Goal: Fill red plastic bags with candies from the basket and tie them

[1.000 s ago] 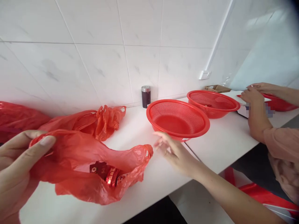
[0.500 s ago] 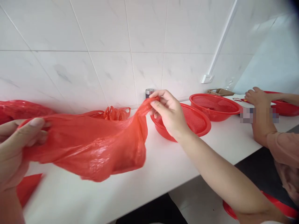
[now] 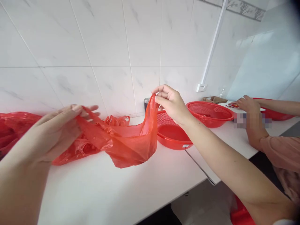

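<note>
A red plastic bag (image 3: 126,143) hangs stretched between my two hands above the white counter (image 3: 117,190). My left hand (image 3: 58,131) is closed on one handle at the left. My right hand (image 3: 171,101) pinches the other handle, raised higher, just in front of a red mesh basket (image 3: 173,137). The bag's bottom sags down to the counter. What lies inside the bag is hidden.
More red bags (image 3: 14,128) lie at the left against the tiled wall, another crumpled one (image 3: 117,120) behind. A dark jar (image 3: 146,103) stands by the wall. A second red basket (image 3: 209,112) sits further right, where another person's hands (image 3: 246,104) work.
My right hand took hold of the bag's free handle and lifted it. Both hands raised the bag off the counter and my left hand moved in toward the middle.
</note>
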Motion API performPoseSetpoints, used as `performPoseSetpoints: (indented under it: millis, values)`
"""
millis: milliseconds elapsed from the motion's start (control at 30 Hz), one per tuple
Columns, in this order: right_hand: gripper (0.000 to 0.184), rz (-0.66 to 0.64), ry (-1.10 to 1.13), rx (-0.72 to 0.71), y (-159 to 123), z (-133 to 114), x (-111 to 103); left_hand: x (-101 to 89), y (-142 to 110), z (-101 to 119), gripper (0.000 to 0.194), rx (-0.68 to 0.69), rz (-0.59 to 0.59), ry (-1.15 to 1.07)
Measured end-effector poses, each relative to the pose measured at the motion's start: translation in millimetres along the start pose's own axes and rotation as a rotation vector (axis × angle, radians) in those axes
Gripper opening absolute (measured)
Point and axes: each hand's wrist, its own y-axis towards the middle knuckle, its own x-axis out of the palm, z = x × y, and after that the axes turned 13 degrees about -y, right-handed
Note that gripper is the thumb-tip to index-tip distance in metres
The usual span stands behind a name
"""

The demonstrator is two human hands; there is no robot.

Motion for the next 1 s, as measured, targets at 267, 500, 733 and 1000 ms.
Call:
performPoseSetpoints:
  millis: [267, 500, 733, 1000]
  values:
    - [0.011, -0.093, 0.017, -0.158, 5, -18, 36, 69.8, 0, -22, 0.047, -0.221, -0.357, 0.182]
    - [0.056, -0.204, -0.009, -0.048, -42, 13, 57, 65.6, 4, -52, 0.049, -0.230, -0.264, 0.238]
    - [0.045, -0.797, 0.067, 0.322, -130, 86, 93, 43.4, 1, -58, 0.048, -0.258, -0.235, 0.159]
    - [0.019, -0.723, -0.105, 0.227, -91, 59, 65, 3.4, 16, -66, 0.037, -0.287, -0.030, 0.004]
